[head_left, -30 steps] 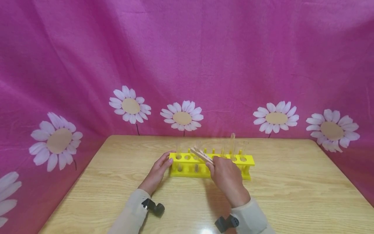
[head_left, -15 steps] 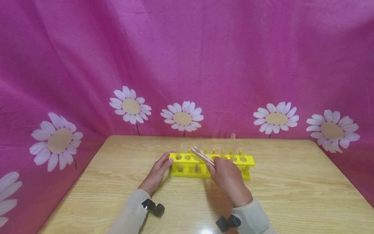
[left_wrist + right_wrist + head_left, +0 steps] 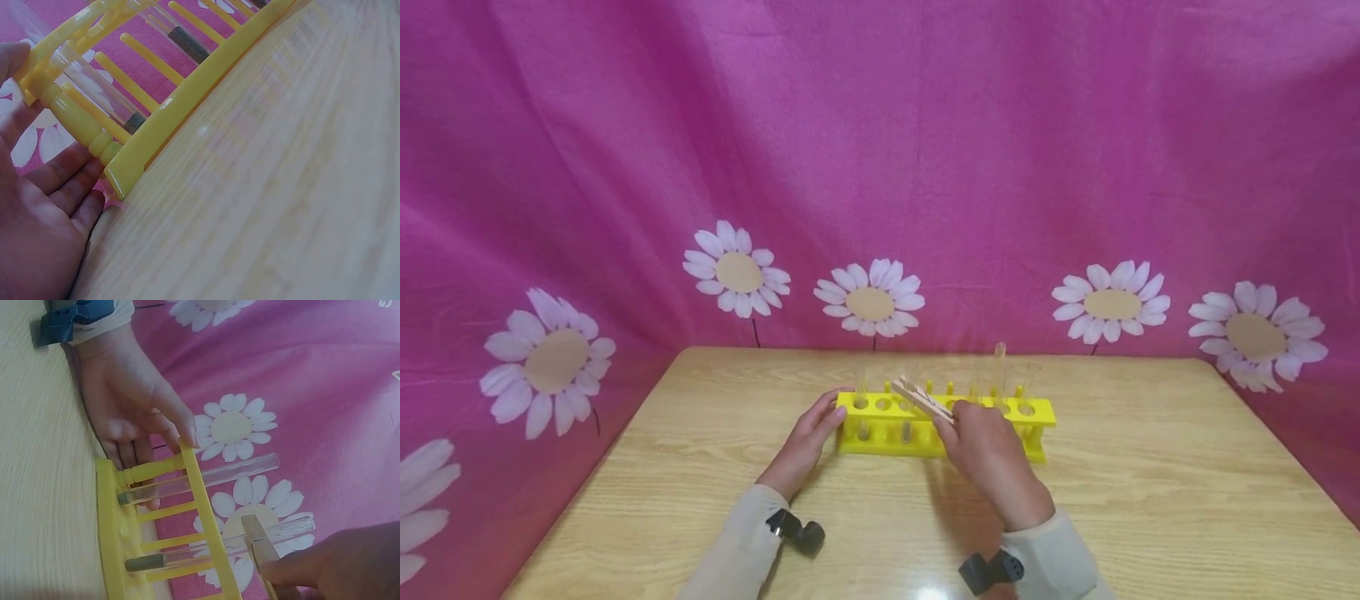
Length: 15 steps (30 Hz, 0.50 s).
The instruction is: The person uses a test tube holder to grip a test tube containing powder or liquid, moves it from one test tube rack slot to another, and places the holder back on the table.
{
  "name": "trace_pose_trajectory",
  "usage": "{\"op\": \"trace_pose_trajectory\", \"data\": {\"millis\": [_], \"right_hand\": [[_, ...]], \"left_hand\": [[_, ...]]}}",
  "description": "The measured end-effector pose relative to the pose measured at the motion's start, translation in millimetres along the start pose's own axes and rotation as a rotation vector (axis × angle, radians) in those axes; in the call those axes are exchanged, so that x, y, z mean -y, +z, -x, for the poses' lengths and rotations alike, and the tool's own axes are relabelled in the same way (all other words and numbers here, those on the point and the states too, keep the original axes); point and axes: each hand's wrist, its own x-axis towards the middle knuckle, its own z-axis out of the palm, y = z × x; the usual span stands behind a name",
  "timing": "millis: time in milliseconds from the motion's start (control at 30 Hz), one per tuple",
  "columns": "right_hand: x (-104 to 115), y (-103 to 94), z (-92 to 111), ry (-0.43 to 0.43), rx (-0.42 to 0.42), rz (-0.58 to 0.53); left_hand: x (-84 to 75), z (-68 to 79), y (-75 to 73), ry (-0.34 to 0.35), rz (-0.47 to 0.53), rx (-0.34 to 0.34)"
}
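Only a small turn to the right is made by the right grip [image 3: 990, 450] since the earlier frame. A flat wooden peg [image 3: 922, 400] is held there in a narrow pinch, its tip placed at a smooth, clear, round tube [image 3: 292, 530]; whether the tube is squeezed cannot be told. One end of the shiny yellow rack [image 3: 886, 416] is held by the left grip [image 3: 803, 442], thumb on top. Under the rack, a wood-grained surface [image 3: 1150, 467] is seen.
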Motion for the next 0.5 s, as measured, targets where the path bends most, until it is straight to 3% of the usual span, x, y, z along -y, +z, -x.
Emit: {"op": "trace_pose_trajectory", "data": {"millis": [500], "right_hand": [[1.7,-2.6,0.4,-0.032,-0.049,0.063]], "left_hand": [[-1.5,-1.5,-0.6,-0.018,-0.018,-0.004]]}}
